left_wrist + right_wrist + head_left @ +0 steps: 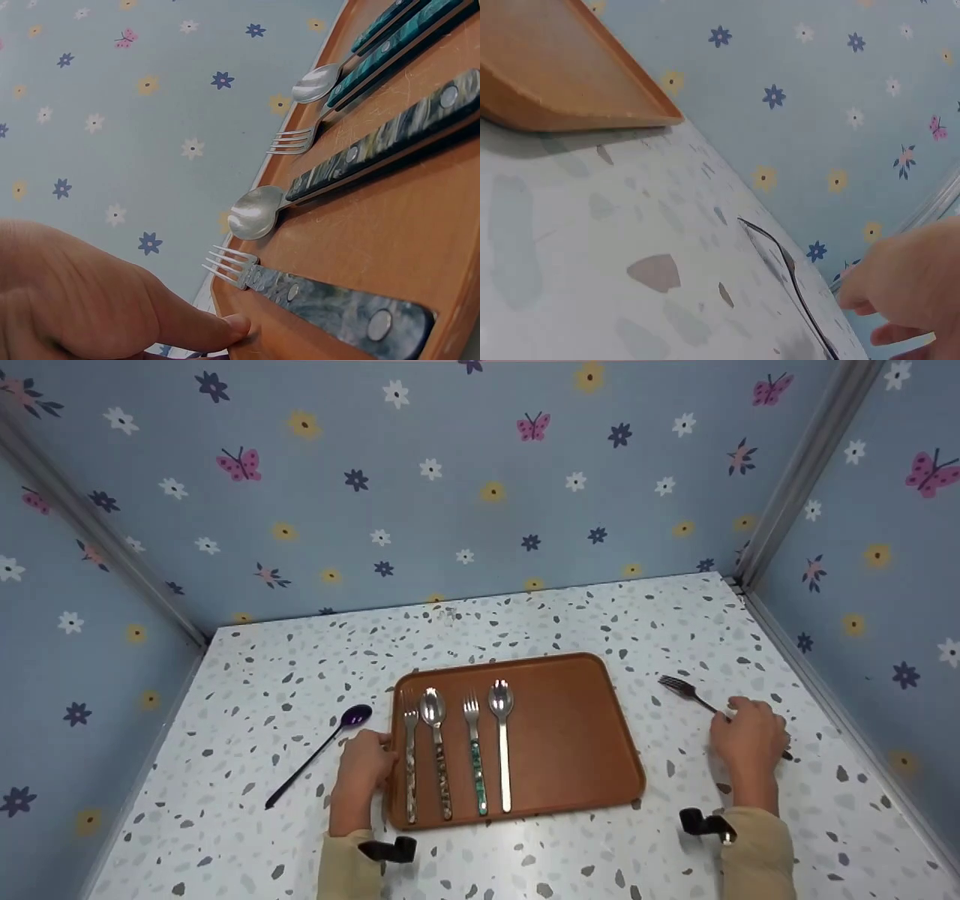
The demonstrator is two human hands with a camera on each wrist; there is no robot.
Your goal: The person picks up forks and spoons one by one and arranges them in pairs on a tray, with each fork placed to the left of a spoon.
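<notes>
My left hand (365,765) grips the left rim of a brown tray (570,735), its thumb on the rim in the left wrist view. Side by side on the tray's left half lie a fork (411,757) and a spoon (441,757) with dark marbled handles, a fork (476,765) with a teal handle, and another spoon (503,735). Right of the tray, my right hand (750,739) is over the handle of a dark fork (681,685) on the table. Its fingers are loosely bent beside that fork (789,262) in the right wrist view.
A purple spoon (356,715) with a long dark handle lies on the speckled table (525,859), left of the tray. Blue flowered panels (450,450) enclose the table at the back and both sides.
</notes>
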